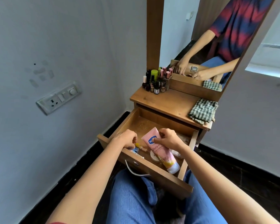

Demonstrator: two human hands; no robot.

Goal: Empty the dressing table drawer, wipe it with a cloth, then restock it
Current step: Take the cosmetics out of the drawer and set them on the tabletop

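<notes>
Right hand (pixel 170 139) clamped on pink tube (pixel 162 151) above drawer's (pixel 152 174) front-right corner, left hand (pixel 128 139) curled among small items (pixel 142 149) front-left, hold unclear: hanging cap end may slip, scattering them.

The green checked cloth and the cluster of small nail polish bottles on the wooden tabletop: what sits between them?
Nothing: in the head view, the wooden tabletop lies bare between the green checked cloth and the cluster of bottles.
</notes>
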